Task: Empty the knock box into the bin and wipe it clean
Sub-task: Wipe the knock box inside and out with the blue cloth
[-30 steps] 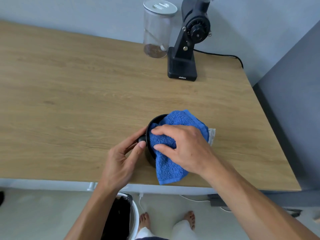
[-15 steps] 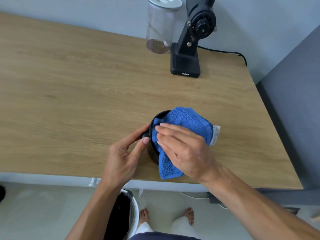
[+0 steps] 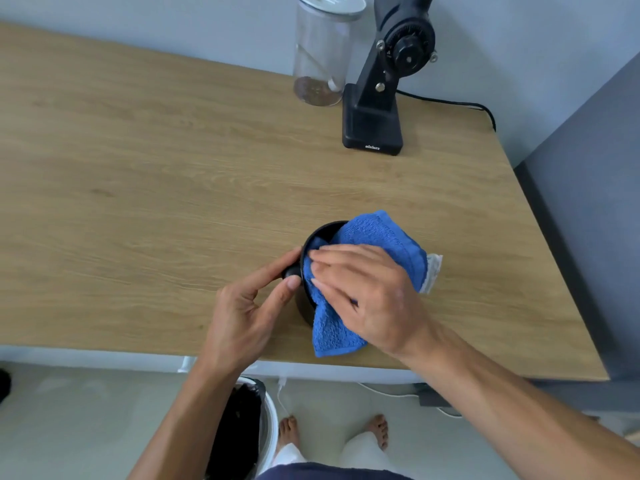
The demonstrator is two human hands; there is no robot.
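A round black knock box (image 3: pixel 322 233) stands on the wooden table (image 3: pixel 173 188) near its front edge. A blue cloth (image 3: pixel 377 237) is stuffed into it and drapes over its front and right rim. My right hand (image 3: pixel 367 292) lies flat on the cloth, fingers pressing it into the box. My left hand (image 3: pixel 249 306) pinches the black knob on the box's left side between thumb and fingers. Most of the box's inside is hidden by the cloth and my hand.
At the back of the table stand a black coffee grinder (image 3: pixel 377 112) with a cable and a clear jar (image 3: pixel 320 60) with a white lid. A white bin (image 3: pixel 256 427) with a dark liner sits on the floor under the table's front edge, beside my bare feet.
My right hand has slid over the cloth, its fingers now flatter and pointing left across the box. The left hand keeps its hold on the knob. The view has shifted slightly.
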